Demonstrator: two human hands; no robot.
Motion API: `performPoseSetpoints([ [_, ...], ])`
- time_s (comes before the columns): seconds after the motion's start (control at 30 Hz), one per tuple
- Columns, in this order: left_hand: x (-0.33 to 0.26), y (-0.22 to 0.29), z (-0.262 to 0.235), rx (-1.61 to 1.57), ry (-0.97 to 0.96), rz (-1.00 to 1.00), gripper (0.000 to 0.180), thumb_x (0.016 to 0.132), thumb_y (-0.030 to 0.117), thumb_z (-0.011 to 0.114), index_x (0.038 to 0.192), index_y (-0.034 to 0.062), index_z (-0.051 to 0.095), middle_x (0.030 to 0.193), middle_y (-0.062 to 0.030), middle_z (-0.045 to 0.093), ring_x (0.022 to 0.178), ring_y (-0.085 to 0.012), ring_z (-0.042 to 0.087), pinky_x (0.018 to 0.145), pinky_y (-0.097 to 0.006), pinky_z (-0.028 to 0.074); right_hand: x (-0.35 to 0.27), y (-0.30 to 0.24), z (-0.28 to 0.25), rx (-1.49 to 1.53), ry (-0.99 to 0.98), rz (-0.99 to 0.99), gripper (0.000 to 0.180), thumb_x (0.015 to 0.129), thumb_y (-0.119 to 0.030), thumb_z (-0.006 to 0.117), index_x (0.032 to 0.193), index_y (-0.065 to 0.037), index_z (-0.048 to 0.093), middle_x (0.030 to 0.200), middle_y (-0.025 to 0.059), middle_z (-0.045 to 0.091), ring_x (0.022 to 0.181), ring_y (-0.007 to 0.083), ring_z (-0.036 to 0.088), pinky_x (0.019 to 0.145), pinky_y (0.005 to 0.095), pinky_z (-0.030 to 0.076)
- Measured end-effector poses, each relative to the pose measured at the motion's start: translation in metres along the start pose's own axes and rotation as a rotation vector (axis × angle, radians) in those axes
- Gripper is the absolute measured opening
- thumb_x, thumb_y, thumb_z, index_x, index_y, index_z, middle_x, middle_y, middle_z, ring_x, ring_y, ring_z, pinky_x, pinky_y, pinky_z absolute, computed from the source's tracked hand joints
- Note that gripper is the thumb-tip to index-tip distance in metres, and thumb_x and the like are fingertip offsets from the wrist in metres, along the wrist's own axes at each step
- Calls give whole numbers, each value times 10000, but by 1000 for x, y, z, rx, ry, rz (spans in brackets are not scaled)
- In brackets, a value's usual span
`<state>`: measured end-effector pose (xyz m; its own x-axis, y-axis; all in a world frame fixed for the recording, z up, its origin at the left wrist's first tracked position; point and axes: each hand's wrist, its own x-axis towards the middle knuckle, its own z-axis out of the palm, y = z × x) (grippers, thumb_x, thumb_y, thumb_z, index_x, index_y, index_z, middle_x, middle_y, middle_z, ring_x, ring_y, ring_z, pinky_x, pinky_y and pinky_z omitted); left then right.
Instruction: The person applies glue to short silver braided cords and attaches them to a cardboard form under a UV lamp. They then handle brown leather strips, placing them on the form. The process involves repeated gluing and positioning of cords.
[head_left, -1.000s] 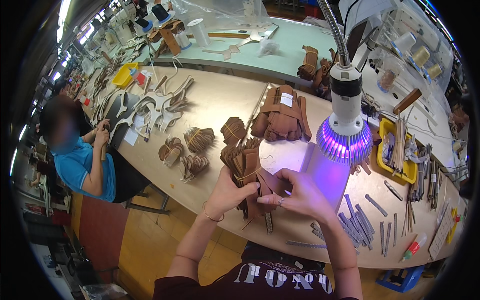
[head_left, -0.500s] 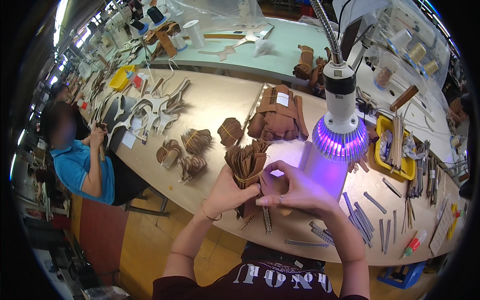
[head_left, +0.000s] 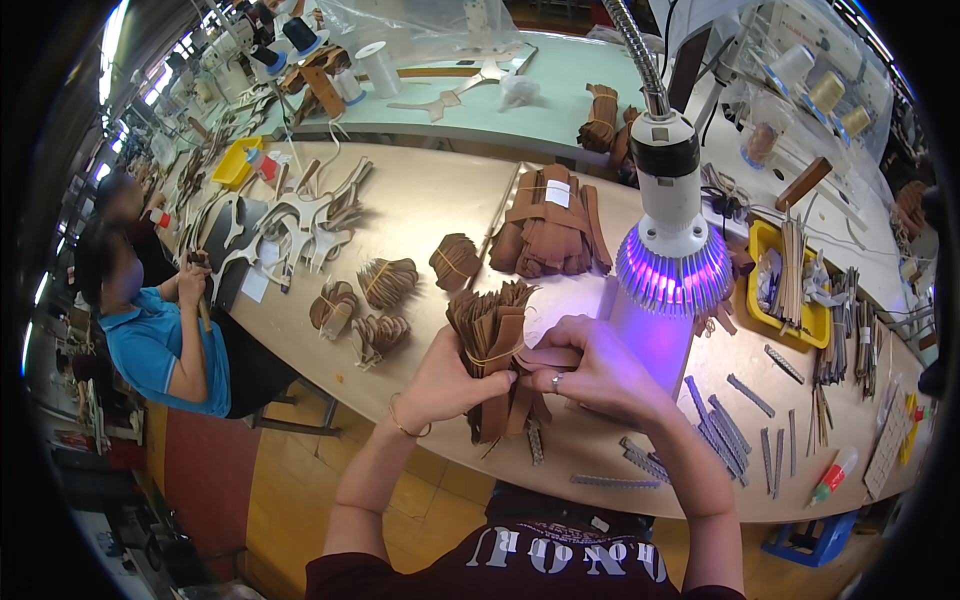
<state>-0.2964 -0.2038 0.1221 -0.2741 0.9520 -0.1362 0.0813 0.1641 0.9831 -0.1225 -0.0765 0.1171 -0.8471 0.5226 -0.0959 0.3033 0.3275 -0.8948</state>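
My left hand [head_left: 440, 383] is wrapped around a bundle of brown leather strips [head_left: 492, 328], bound with a yellowish rubber band. The bundle stands tilted over the near part of the table, its upper ends fanned out. Against its right side, my right hand [head_left: 605, 372] pinches a brown leather strip [head_left: 550, 357] between thumb and fingers. That strip's far end is hidden by the bundle and my fingers. Several smaller banded bundles [head_left: 388, 283] lie just beyond my left hand. Past my hands rests a large banded stack of brown leather pieces [head_left: 550, 225] with a white label.
A lamp with a purple glow [head_left: 675, 265] hangs beyond my right hand. Grey braided strips [head_left: 722, 440], a red-and-white bottle [head_left: 835, 474] and a yellow tray [head_left: 818, 325] lie to the right. Pale cut pieces [head_left: 315, 222] and a co-worker in blue [head_left: 170, 345] are at left.
My right fingers have drawn together around the strip, which was bent in an open loop before. More of the bundle's lower end shows below my left hand.
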Motion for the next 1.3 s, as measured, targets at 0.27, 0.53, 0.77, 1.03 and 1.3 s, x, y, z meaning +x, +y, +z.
performPoseSetpoints([
  [0.27,7,3,-10,95,-72,-73,629,725,76,759,1266,-41,461,1162,-102,593,1041,-153,574,945,-326,482,4,7,-7,184,-128,256,476,753,-309,708,1040,70,684,909,176,689,845,192,635,765,344,503],
  [0.53,7,-9,-3,-29,77,-61,534,777,88,723,1230,-70,490,1096,-106,623,986,-133,603,867,-288,514,3,-2,0,158,-55,50,678,752,-478,813,1151,25,594,860,120,668,791,173,624,710,324,498],
  [0.77,13,-12,-15,-821,-153,-174,669,791,99,637,1399,-61,407,1460,-143,461,1258,-212,520,1068,-354,418,6,-7,4,463,-69,200,507,840,-318,782,1168,-20,534,853,68,654,790,141,603,688,286,466],
  [1.03,17,-22,-5,-399,30,184,543,832,220,682,1275,-40,503,1175,-120,627,1097,-181,601,987,-338,466,1,-2,17,-117,338,-245,322,889,-164,699,1143,-13,569,1074,142,620,984,268,626,835,367,496],
  [1.3,10,-39,-5,-254,245,201,287,893,180,714,1094,19,585,1014,-41,646,899,-119,612,792,-273,504,-18,-25,22,43,354,-301,317,828,-245,776,1051,-44,675,1035,105,624,977,286,623,805,367,514],
])
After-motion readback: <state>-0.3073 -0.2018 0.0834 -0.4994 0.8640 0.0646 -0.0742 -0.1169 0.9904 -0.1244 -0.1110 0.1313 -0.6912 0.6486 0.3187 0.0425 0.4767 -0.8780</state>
